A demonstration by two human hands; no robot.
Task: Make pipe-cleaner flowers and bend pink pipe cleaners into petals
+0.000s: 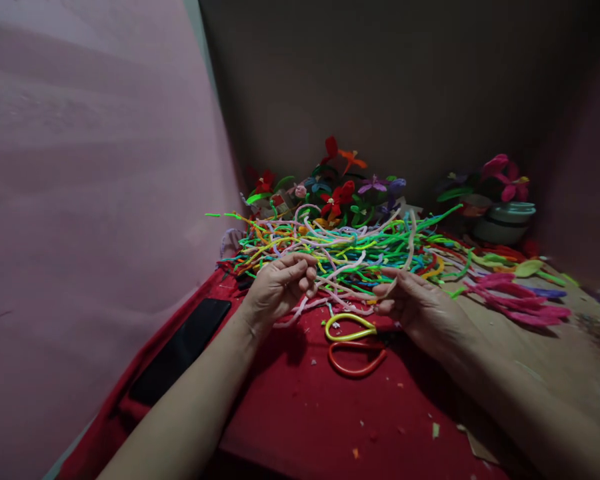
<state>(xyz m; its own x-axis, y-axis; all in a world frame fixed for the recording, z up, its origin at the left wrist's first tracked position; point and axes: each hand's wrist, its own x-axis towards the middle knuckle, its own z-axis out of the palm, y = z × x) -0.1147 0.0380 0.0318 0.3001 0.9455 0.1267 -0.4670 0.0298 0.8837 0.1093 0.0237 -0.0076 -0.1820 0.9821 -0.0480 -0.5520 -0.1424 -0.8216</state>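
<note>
Over the near edge of a heap of pipe cleaners [340,247], my left hand [283,283] is closed, thumb against curled fingers. A pale pink strand [293,319] shows just below those fingertips; whether they grip it, I cannot tell. To the right, my right hand [417,303] pinches a pale pipe cleaner [411,243], which rises upright from the thumb and fingertips. The two hands are apart. Between and below them lie scissors with one yellow handle [350,328] and one red handle [357,360]; the blades are hidden by my right hand.
A dark phone [180,350] lies on the red cloth [290,413] at left, beside the pink wall [100,200]. Fuzzy flowers [337,200] stand behind the heap. At right are a pale jar [505,223], pink petal loops [523,300] and a brown board [510,347]. Scraps dot the cloth.
</note>
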